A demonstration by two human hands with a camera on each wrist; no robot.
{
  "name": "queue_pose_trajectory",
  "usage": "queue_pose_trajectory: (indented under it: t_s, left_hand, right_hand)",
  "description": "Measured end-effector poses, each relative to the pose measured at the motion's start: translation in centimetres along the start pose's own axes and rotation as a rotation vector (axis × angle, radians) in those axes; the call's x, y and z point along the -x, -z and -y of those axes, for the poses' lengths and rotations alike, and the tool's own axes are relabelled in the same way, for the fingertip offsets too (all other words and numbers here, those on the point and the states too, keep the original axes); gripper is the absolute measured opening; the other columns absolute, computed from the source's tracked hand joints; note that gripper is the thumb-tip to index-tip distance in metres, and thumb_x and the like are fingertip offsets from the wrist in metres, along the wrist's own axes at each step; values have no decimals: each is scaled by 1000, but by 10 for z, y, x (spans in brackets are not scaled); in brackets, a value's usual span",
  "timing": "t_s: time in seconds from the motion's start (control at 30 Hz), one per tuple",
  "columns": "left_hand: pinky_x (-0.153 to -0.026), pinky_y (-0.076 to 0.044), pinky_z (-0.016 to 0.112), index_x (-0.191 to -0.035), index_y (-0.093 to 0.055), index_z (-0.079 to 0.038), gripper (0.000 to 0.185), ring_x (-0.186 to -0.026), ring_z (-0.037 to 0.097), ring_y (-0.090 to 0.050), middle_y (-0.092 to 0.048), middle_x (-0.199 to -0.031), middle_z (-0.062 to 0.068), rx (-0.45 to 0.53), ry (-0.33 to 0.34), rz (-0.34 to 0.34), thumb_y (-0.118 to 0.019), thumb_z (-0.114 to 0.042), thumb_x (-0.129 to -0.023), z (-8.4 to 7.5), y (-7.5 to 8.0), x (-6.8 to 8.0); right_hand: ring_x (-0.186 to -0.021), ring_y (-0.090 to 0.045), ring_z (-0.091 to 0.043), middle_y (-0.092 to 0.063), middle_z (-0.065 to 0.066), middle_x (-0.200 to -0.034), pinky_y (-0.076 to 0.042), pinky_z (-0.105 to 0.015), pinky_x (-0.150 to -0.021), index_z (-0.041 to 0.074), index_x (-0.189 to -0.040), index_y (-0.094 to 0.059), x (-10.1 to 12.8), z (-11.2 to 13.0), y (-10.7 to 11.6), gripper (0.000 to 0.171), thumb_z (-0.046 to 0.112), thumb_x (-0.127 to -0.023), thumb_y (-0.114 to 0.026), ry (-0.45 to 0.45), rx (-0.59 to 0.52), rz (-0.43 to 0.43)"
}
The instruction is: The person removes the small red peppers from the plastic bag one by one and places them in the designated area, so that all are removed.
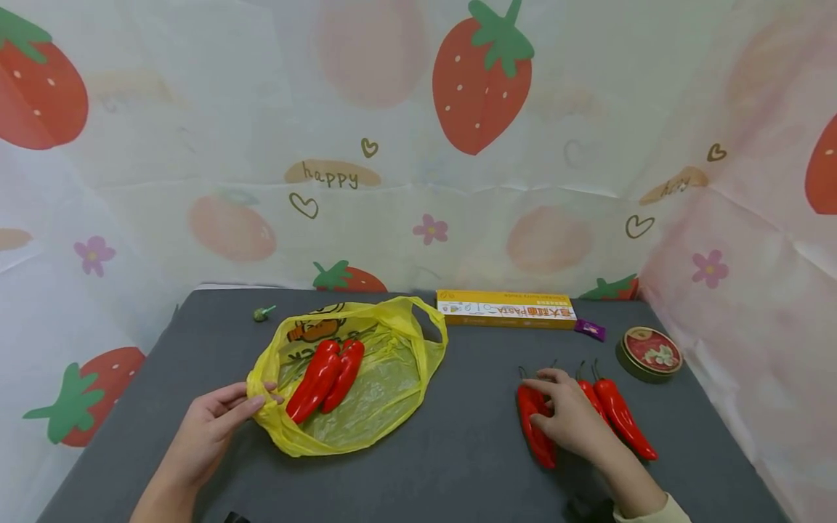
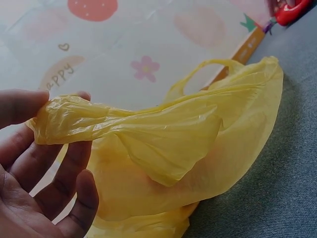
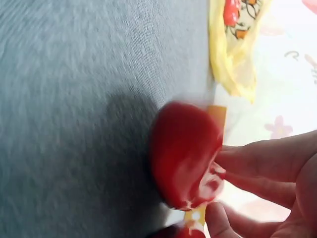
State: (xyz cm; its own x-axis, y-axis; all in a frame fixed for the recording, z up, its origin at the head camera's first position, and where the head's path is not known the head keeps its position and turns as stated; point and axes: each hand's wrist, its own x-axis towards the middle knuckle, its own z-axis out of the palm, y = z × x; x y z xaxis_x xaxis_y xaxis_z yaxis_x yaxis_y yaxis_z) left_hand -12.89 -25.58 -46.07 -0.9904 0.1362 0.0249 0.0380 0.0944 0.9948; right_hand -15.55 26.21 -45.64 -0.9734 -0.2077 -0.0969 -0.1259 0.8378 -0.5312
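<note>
A yellow plastic bag (image 1: 399, 392) lies spread with its mouth towards me, and red peppers (image 1: 343, 374) rest inside it. My left hand (image 1: 212, 425) pinches the bag's left rim between thumb and fingers. In the left wrist view the gathered yellow film (image 2: 74, 119) passes between those fingers. On the right, my right hand (image 1: 569, 410) grips a long red pepper (image 1: 539, 447) from above, thumb and fingertips on its sides. The right wrist view shows this pepper (image 3: 183, 153) close up, with the fingers (image 3: 267, 161) against it. Two more red peppers (image 1: 624, 421) lie just right of that hand.
A yellow and white pasta box (image 1: 506, 310) lies at the table's back, with a small purple packet (image 1: 591, 330) by its right end. A round tin (image 1: 649, 354) stands at the right. A small green object (image 1: 263, 314) lies at the back left. Strawberry-printed cloth (image 1: 484, 240) hangs behind the table.
</note>
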Motion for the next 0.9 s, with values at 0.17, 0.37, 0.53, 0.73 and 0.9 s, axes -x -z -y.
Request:
queue_pose_trajectory:
  t_s: [0.17, 0.37, 0.53, 0.73, 0.9]
  left_hand:
    - [-89, -52, 16, -128, -55, 18, 39, -108, 2, -67, -75, -111, -7, -7, -7, 1, -56, -13, -105, 0, 1, 0]
    - [-90, -52, 16, -129, -55, 17, 38, -108, 1, -67, -75, -112, -6, 12, 2, 8, -55, -13, -105, 0, 1, 2]
    - [-90, -52, 16, -129, -54, 19, 39, -108, 2, -67, -75, -112, -5, 10, -14, 8, -55, -12, -105, -1, 1, 1]
    - [-89, -53, 16, -128, -58, 15, 36, -105, 4, -69, -75, -112, -9, 13, 2, -6, -56, -13, -105, -3, 0, 2]
    - [-89, -53, 17, -129, -58, 13, 35, -105, 4, -69, -75, -113, -9, 17, 4, 6, -55, -12, -105, -3, 1, 1]
  right_hand:
    - [-124, -46, -43, -56, -18, -135, -46, -62, -97, 9, -130, -68, 2, -5, 2, 46, 16, -86, -80, 36, 45, -21]
    - [-129, -44, -47, -57, -16, -137, -42, -67, -100, 12, -131, -67, 1, -11, 2, 51, 21, -84, -83, 34, 46, -11]
    - [-132, -42, -48, -55, -18, -140, -41, -69, -100, 13, -134, -65, 4, -11, 6, 55, 17, -83, -84, 3, 23, 9]
    - [-129, -45, -45, -54, -18, -142, -44, -67, -99, 14, -137, -63, 3, -2, 16, 55, 14, -85, -81, 18, -36, -3]
    - [-110, -57, -32, -60, -12, -136, -53, -41, -78, 18, -135, -64, -5, 11, 21, 49, 18, -89, -79, 81, -100, -54]
